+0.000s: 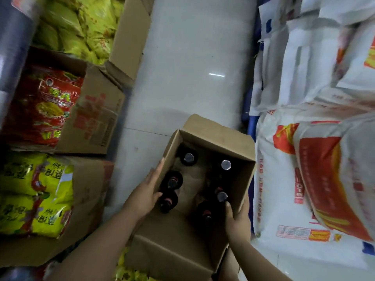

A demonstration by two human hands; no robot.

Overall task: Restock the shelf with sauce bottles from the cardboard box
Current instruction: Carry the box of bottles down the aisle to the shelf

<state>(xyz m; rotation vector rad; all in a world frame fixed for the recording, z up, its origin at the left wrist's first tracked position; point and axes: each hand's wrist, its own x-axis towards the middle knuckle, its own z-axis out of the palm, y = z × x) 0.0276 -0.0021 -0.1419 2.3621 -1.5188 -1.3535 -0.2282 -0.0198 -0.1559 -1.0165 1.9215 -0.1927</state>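
Note:
An open cardboard box (215, 138) sits in the lower middle of the head view, held above the pale floor. Several dark sauce bottles stand upright inside it; one by the far left wall (188, 157) and one by the right wall (225, 164) show silver caps. My left hand (146, 193) presses flat on the box's left wall with the thumb hooked over its rim. My right hand (236, 219) grips the box's right wall, thumb inside next to a capped bottle (222, 196). No shelf is in view.
On the left stand open cartons with red snack packets (43, 106) and yellow packets (34, 191). More yellow packets (81, 27) fill a carton at the top left. Stacked white sacks (300, 179) line the right side. A strip of pale tiled floor (192, 67) runs between them.

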